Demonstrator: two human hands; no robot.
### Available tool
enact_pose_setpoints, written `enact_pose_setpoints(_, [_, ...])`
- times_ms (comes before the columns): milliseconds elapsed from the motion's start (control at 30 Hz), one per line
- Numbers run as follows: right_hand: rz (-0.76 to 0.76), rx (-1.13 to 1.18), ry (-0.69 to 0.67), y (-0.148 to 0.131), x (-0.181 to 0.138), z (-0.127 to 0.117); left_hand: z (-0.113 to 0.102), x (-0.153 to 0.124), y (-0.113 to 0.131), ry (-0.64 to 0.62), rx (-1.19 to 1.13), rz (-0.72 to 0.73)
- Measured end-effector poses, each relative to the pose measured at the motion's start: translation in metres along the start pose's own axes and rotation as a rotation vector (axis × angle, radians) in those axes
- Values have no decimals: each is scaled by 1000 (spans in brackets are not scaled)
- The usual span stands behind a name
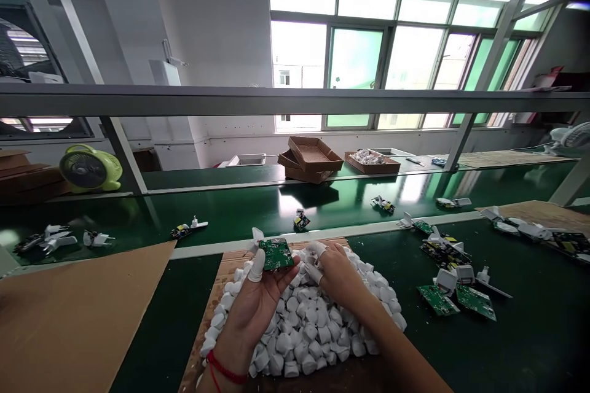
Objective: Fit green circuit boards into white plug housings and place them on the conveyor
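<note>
Worn on the head, close above the bench (530, 344), looking forward and slightly down across it toward the windows (354, 67) beyond; single view.

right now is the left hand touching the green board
Touching. The head view shows the left hand holding the green board, its capped thumb pressed against the board's near edge, above the pile of white parts.
</note>
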State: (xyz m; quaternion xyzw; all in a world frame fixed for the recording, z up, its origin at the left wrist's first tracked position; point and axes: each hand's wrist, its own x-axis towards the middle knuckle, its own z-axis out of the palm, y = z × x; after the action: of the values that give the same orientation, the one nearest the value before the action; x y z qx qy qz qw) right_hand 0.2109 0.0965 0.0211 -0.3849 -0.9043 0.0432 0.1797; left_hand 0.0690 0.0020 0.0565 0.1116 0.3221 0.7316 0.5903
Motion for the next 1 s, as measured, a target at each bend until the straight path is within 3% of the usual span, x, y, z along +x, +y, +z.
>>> enact_pose_setpoints(400, [-109, 34, -6, 5, -2, -3, -2, 2, 2, -22, -29, 39])
enact_pose_setpoints(700, [-130, 118, 70, 12, -15, -8, -10, -1, -1, -125, -28, 2])
enact_pose_setpoints(767, [-142, 274, 128, 17, -19, -13, -13, 0, -2, -183, 1, 23])
enact_pose_setpoints(900, [-123, 983, 273, 19, -26, -20, -16, 1, -5, -238, 116, 33])
enact_pose_setpoints(1000, [-136, 1350, 355, 9, -30, -18, -15, 0, -7, -318, 323, 13])
